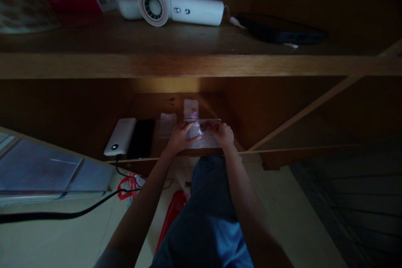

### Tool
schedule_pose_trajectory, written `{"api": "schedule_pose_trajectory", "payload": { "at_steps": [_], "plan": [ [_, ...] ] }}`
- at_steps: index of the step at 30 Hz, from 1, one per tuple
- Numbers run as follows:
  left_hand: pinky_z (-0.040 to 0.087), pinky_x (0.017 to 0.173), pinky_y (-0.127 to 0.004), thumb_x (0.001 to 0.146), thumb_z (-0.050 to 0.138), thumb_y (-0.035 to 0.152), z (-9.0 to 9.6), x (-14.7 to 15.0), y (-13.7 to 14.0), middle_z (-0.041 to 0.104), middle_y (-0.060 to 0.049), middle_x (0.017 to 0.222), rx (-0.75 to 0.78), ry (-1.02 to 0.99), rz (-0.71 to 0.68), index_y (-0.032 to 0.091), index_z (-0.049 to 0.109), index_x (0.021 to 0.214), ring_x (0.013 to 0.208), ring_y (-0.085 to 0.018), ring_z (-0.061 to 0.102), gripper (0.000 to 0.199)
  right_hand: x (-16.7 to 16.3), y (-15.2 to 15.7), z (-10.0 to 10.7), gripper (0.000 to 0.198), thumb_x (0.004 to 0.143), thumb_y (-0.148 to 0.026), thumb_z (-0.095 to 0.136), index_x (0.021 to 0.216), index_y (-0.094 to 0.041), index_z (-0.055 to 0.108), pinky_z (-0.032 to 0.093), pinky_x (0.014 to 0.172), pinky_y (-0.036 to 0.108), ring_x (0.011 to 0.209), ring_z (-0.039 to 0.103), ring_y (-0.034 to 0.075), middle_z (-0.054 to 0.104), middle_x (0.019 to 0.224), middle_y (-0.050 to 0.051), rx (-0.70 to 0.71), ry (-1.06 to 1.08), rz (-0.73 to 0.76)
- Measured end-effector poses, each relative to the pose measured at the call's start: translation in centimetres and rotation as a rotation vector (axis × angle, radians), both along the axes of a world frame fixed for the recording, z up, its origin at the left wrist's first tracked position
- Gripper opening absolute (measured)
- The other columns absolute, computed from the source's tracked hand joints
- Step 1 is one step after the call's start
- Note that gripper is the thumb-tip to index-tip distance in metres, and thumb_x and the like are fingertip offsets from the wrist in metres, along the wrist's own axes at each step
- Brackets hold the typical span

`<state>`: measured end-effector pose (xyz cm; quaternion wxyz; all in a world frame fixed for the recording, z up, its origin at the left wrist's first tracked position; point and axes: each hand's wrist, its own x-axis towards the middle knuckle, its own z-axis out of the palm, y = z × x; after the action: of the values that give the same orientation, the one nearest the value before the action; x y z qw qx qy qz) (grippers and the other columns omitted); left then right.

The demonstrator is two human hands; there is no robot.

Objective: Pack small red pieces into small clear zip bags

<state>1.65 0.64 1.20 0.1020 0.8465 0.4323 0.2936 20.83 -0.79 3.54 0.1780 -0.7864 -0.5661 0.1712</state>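
On the lower shelf, a clear plastic bag [205, 142] lies spread between my two hands. My left hand [180, 137] grips its left part, thumb on top and fingers curled at the far side. At the bag's upper middle sits a small cluster of dark reddish bits [205, 126], too small to name. My right hand [223, 134] has its fingertips pinched together at that cluster; what they hold is hidden. Just beyond the bag lies a small zip bag [191, 106] with pink-purple beads [194, 114] at its near end. More clear zip bags [167, 124] lie left of my left hand.
A white power bank [120, 136] with a black cable [91, 209] and a black phone-like slab [141, 138] lie on the shelf's left. The upper shelf's edge [201, 66] overhangs beyond my hands, carrying a white handheld fan [196, 9] and a dark device [282, 29].
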Motion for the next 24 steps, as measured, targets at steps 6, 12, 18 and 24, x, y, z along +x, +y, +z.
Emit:
{"api": "schedule_pose_trajectory", "payload": {
  "at_steps": [6, 12, 18, 24],
  "plan": [
    [0.041, 0.092, -0.038, 0.074, 0.06, 0.048, -0.1, 0.0, 0.0, 0.059, -0.007, 0.112, -0.008, -0.016, -0.004, 0.022, 0.05, 0.118, 0.104, -0.023, 0.054, 0.053, -0.1, -0.3, 0.2, 0.022, 0.076, -0.036, 0.058, 0.09, -0.024, 0.069, 0.045, 0.067, 0.024, 0.083, 0.065, 0.02, 0.07, 0.085, 0.006, -0.004, 0.001, 0.027],
    [0.04, 0.093, -0.038, 0.075, 0.058, 0.052, -0.4, 0.0, 0.1, 0.06, -0.008, 0.11, -0.011, 0.014, 0.005, 0.021, 0.05, 0.118, 0.105, -0.024, 0.054, 0.053, -0.1, -0.3, 0.2, 0.02, 0.075, -0.033, 0.058, 0.087, -0.023, 0.071, 0.046, 0.069, 0.025, 0.081, 0.065, 0.021, 0.07, 0.085, 0.008, -0.009, -0.011, 0.037],
    [0.042, 0.089, -0.037, 0.071, 0.062, 0.052, -0.3, 0.0, -0.1, 0.062, -0.007, 0.103, -0.073, -0.044, 0.048, 0.021, 0.044, 0.121, 0.099, -0.023, 0.056, 0.061, 0.3, -0.1, -0.4, 0.017, 0.073, -0.03, 0.059, 0.085, -0.024, 0.071, 0.045, 0.069, 0.024, 0.08, 0.065, 0.018, 0.071, 0.084, 0.004, 0.084, 0.116, 0.07],
    [0.041, 0.09, -0.038, 0.072, 0.062, 0.05, -0.2, -0.1, 0.0, 0.063, -0.005, 0.102, -0.086, -0.06, 0.023, 0.023, 0.05, 0.112, 0.099, -0.022, 0.056, 0.051, 0.4, 0.3, -1.0, 0.015, 0.071, -0.031, 0.061, 0.074, -0.019, 0.069, 0.045, 0.067, 0.024, 0.075, 0.063, 0.015, 0.07, 0.081, 0.003, 0.206, 0.518, 0.268]
  ]
}}
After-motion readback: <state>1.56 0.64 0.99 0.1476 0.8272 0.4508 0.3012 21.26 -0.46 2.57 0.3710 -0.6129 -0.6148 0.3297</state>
